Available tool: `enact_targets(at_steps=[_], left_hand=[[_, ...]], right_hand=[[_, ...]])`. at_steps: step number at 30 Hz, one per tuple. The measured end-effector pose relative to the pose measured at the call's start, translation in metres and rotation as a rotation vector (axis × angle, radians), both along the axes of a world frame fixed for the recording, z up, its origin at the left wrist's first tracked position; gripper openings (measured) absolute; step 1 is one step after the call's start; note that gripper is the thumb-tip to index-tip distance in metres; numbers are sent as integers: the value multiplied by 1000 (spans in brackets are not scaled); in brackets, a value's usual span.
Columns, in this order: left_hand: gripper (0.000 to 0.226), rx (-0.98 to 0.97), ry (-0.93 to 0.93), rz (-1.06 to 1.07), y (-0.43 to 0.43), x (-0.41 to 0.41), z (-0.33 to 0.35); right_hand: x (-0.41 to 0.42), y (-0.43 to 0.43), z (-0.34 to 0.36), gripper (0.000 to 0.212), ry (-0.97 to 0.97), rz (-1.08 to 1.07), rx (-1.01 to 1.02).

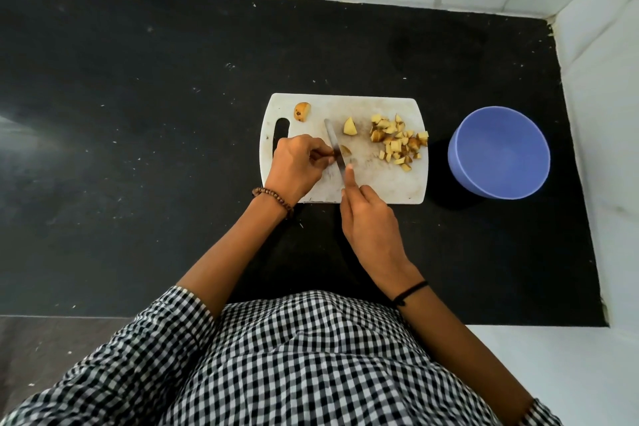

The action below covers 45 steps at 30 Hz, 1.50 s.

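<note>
Head view: the left hand (pixel 297 166) pinches a small piece (pixel 345 150) at its fingertips, on the board (pixel 380 183). The right hand (pixel 371 221) grips the knife (pixel 334 142) (handle hidden under the palm), with the index finger laid along the blade's back. The blade crosses just right of the left fingertips, against the piece. Beyond the right hand lies a wedge (pixel 350 126). Further right are a diced pile (pixel 397 142) and a bowl (pixel 498 152). A stub (pixel 302 111) sits beyond the left hand.

Narrow steel knife (pixel 334 143), blade angled, pressed against a small skin-on potato wedge (pixel 345 150), both at mid white cutting board (pixel 380 183).
</note>
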State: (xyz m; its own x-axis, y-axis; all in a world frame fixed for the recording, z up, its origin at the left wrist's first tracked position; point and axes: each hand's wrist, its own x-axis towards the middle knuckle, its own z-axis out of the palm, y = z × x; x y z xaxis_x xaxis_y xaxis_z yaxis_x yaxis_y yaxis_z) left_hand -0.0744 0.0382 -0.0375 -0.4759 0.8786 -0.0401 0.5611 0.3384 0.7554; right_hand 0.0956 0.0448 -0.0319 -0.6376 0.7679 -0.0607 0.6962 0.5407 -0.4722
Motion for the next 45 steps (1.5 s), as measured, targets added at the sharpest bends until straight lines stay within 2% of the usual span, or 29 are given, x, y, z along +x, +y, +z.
enact_targets(at_steps=[7,14,20,27,34,38,40,45], left_hand=[[12,-15,-26,6,1,0,-1],[9,-8,-44,45,1,2,-2],[8,-3,-36,60,2,2,-3],[10,17,-17,62,2,5,-1],[22,-20,25,-6,2,2,-1],[19,-48,97,-18,6,4,-3],[15,-71,101,-19,7,5,-3],[14,-57,104,-73,4,5,-2]], right_hand=[[-8,2,-2,57,-74,57,114],[11,0,11,55,-120,117,10],[41,1,46,52,-171,132,-168],[43,23,82,48,-265,144,-236],[51,24,78,47,-26,10,-261],[42,28,66,24,88,-145,-324],[34,31,57,19,139,-202,-362],[9,40,38,24,225,-258,-351]])
